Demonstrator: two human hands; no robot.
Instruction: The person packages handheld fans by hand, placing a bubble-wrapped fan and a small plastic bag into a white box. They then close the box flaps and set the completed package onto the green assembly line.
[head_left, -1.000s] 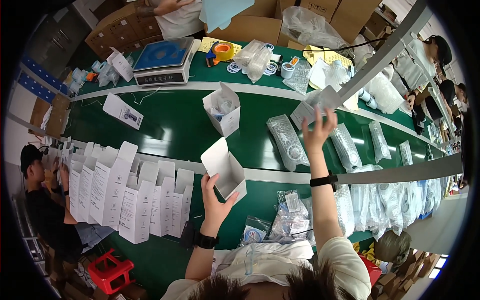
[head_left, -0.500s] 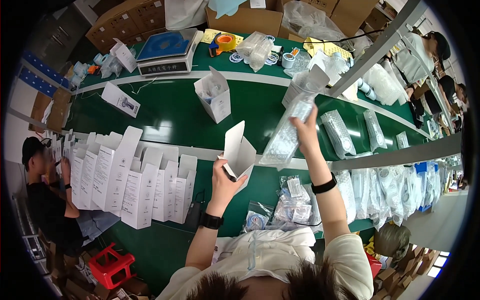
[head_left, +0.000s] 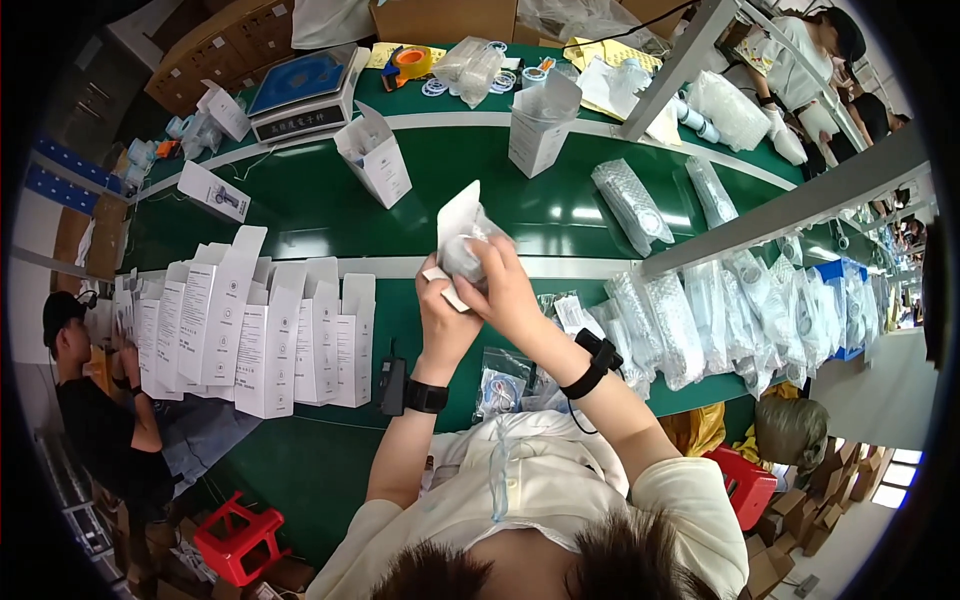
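Observation:
In front of my chest, my left hand [head_left: 445, 322] is closed round a white carton box [head_left: 457, 213] with its flap standing up. The fingers of my right hand [head_left: 508, 292] are wrapped round a bubble-wrapped item [head_left: 461, 260] at the box's open top. Most of the item and the lower part of the box are hidden by my hands. Two more open white boxes, a left one [head_left: 385, 172] and a right one [head_left: 538, 140], stand beyond my hands on the green conveyor belt [head_left: 290, 195].
Several open white boxes [head_left: 262, 350] stand in rows at my left. Bubble-wrapped items [head_left: 668, 330] lie at my right; others rest on the belt. A metal post [head_left: 680, 70] rises at the right. A person [head_left: 110, 410] works at far left; a red stool [head_left: 240, 540] is below.
My right hand has brought the bubble-wrapped item left and down to the box in my left hand. Its long wrapped length no longer shows. The view has shifted too.

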